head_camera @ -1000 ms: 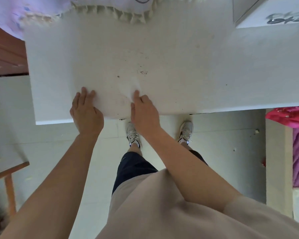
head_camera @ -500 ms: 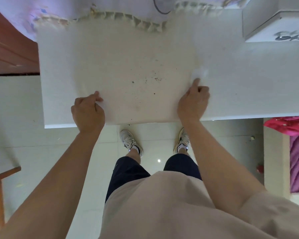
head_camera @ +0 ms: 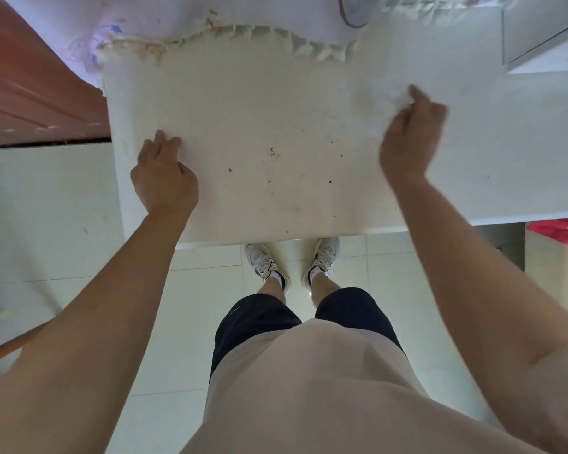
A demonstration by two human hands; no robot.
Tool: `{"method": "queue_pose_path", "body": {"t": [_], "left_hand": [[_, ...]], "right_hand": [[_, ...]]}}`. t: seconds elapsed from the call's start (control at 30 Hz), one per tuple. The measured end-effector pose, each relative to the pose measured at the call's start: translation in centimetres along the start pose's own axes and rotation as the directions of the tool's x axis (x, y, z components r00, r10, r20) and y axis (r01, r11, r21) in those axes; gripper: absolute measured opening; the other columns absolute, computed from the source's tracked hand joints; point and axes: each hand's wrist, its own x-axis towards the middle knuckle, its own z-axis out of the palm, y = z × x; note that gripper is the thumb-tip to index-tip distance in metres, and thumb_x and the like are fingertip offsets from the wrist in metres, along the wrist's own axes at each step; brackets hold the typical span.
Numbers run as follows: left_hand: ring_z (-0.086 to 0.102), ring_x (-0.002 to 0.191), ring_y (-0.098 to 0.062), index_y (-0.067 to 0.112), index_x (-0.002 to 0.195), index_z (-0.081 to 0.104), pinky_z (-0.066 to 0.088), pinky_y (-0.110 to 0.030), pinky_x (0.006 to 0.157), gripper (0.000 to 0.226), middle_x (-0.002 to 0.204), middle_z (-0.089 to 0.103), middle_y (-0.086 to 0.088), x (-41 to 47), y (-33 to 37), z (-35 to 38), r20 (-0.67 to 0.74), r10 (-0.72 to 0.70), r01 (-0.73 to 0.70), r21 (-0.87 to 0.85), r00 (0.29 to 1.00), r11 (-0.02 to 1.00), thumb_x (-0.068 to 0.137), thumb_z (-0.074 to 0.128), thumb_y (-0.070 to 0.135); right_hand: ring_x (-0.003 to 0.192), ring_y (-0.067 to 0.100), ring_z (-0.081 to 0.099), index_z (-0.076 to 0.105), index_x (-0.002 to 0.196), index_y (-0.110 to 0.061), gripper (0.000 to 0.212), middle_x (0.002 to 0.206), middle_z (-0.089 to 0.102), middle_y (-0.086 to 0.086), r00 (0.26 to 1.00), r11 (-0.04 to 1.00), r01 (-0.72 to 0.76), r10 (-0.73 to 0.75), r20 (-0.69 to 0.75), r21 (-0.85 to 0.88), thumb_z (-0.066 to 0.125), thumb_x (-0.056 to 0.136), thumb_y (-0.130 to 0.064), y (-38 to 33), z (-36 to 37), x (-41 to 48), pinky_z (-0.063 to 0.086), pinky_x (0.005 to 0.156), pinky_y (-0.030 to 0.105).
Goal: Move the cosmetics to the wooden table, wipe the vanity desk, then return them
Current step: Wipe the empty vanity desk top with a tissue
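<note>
After starting beside the left hand (head_camera: pixel 164 181), swept well out to its right, the right hand (head_camera: pixel 410 132) bunched round a white wipe (head_camera: pixel 389 98) on the surface (head_camera: pixel 505 158). Left curled, hold unclear. Judging by specks (head_camera: pixel 273 154) between both, more wiping due; cosmetics unseen.

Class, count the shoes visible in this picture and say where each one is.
2. The left shoe and right shoe stand side by side on the floor, at the front edge of the desk. None appears hidden.

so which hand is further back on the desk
The right hand, near the drawer unit, holding a white wipe; the left hand sits closer to the desk's front edge.
</note>
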Motion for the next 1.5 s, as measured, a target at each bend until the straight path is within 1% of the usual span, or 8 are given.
{"method": "queue_pose_path", "body": {"t": [0.13,0.27,0.43,0.57,0.7,0.83,1.27,1.5], "left_hand": [[0.022,0.147,-0.024,0.018,0.143,0.045,0.028,-0.044,0.112,0.056,0.158,0.03,-0.002,-0.4,0.1,1.2,0.043,-0.018,0.013,0.11,0.999,0.994,0.09,0.039,0.0],[0.024,0.145,-0.029,0.015,0.142,0.043,0.034,-0.05,0.108,0.059,0.157,0.031,-0.007,-0.2,-0.2,1.1,0.073,0.018,-0.031,0.183,0.997,0.983,0.086,0.039,-0.003],[0.026,0.145,-0.029,0.013,0.141,0.046,0.037,-0.048,0.106,0.056,0.156,0.033,-0.007,-0.1,0.8,0.5,0.091,-0.009,-0.011,0.218,0.996,0.976,0.088,0.039,-0.002],[0.027,0.145,-0.028,0.013,0.141,0.047,0.039,-0.047,0.105,0.054,0.156,0.033,-0.005,0.2,1.6,0.2,0.11,-0.06,0.031,0.247,0.992,0.968,0.09,0.039,-0.002],[0.029,0.142,-0.03,0.011,0.14,0.045,0.044,-0.053,0.096,0.054,0.155,0.034,-0.008,0.3,1.4,-0.4,0.17,-0.028,-0.02,0.276,0.985,0.961,0.088,0.041,-0.002],[0.022,0.146,-0.029,0.015,0.146,0.038,0.037,-0.051,0.103,0.057,0.159,0.026,-0.005,0.2,0.8,-0.9,0.219,-0.01,-0.055,0.286,0.976,0.957,0.091,0.04,0.003],[0.018,0.147,-0.02,0.023,0.152,0.029,0.026,-0.042,0.114,0.062,0.161,0.017,0.006,3.5,-4.9,-4.8,0.457,0.333,-0.423,0.107,0.825,0.9,0.093,0.035,0.004],[0.021,0.146,-0.025,0.009,0.144,0.042,0.018,-0.037,0.117,0.058,0.158,0.026,-0.01,-0.2,-10.6,-4.1,0.19,0.288,-0.256,-0.177,0.939,0.95,0.088,0.039,-0.005]], "right_hand": [[0.121,0.033,0.043,0.035,0.149,-0.013,0.054,0.139,0.038,0.015,0.975,0.912,-0.18,0.215,0.058,-0.368,0.037,0.096,-0.004,2.5,0.3,2.7,0.043,0.099,0.036],[0.108,0.036,0.045,0.038,0.145,-0.008,0.064,0.131,0.044,0.016,0.951,0.901,0.239,-0.144,0.272,-0.361,0.038,0.082,0.004,-2.7,5.0,-1.6,0.041,0.085,0.036],[0.106,0.033,0.048,0.05,0.139,-0.014,0.062,0.126,0.048,0.014,0.576,0.777,0.624,-0.532,0.621,0.087,0.044,0.08,0.004,-9.1,7.9,-8.4,0.044,0.09,0.041],[0.102,0.035,0.054,0.063,0.129,-0.012,0.056,0.117,0.054,0.017,0.794,0.871,0.42,-0.489,0.361,0.255,0.043,0.081,0.006,-6.1,5.3,-3.9,0.046,0.09,0.039],[0.111,0.033,0.049,0.051,0.14,-0.017,0.054,0.127,0.048,0.015,0.993,0.99,0.087,-0.076,0.093,-0.112,0.041,0.09,-0.001,1.7,0.9,3.2,0.039,0.092,0.034],[0.116,0.034,0.044,0.039,0.146,-0.017,0.063,0.134,0.042,0.013,0.994,0.913,-0.058,0.092,0.064,-0.405,0.044,0.086,0.004,2.7,1.1,2.6,0.035,0.094,0.036],[0.098,0.037,0.053,0.059,0.133,-0.012,0.054,0.115,0.054,0.017,0.876,0.924,0.377,-0.331,0.349,-0.069,0.05,0.082,0.004,-11.7,9.2,-16.4,0.047,0.086,0.047],[0.11,0.031,0.056,0.049,0.141,-0.017,0.047,0.133,0.043,0.016,0.988,0.959,-0.152,0.151,-0.023,-0.238,0.045,0.095,-0.009,-2.0,0.3,-13.1,0.044,0.095,0.036]]}}
